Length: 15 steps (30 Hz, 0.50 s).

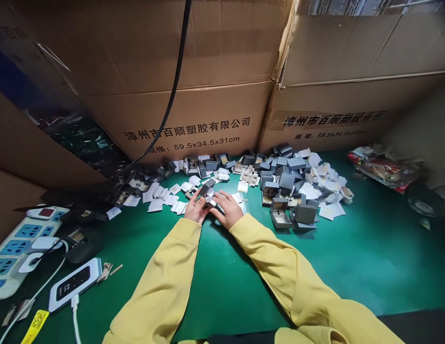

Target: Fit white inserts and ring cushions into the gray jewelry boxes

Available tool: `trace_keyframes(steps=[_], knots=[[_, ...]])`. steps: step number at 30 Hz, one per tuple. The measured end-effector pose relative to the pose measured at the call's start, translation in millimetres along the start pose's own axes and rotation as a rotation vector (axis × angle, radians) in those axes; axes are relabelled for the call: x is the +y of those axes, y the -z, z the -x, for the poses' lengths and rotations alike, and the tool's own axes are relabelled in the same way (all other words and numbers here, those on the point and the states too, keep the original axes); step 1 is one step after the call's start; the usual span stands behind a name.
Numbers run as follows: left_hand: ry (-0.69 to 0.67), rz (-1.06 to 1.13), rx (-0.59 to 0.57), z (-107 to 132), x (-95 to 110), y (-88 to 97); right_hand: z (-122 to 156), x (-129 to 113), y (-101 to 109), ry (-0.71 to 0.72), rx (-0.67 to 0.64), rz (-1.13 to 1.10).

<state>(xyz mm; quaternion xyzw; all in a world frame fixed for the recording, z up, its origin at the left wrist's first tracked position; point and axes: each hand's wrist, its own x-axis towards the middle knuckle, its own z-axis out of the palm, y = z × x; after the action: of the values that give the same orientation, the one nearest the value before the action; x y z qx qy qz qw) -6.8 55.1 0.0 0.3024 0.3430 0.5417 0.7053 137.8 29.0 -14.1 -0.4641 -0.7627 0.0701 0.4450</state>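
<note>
Tabletop [351, 272]: plain green; sleeves [168, 277]: plain yellow; held box [208, 185]: dark grey with a paler grey part; piled boxes [287, 181]: dark grey; loose cards [156, 205]: white. Cartons [215, 52]: brown, patterned with black printed characters and figures; cable [175, 76]: black. Power strip [10, 282]: off-white with blue sockets [27, 231]; flat device [70, 291]: white, black panel; label [36, 326]: yellow with a black square code pattern; crumpled packet [383, 167]: partly red.
</note>
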Motion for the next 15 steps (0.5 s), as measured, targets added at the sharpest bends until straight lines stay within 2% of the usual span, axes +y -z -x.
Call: trace_keyframes(steps=[5, 15], knots=[[0.024, 0.009, 0.011, 0.4, 1.2, -0.9, 0.4, 6.1, -1.7, 0.0, -0.064, 0.015], [0.056, 0.013, -0.018, 4.9, 4.7, -8.0, -0.9, 5.2, 7.5, 0.033, 0.03, 0.043]])
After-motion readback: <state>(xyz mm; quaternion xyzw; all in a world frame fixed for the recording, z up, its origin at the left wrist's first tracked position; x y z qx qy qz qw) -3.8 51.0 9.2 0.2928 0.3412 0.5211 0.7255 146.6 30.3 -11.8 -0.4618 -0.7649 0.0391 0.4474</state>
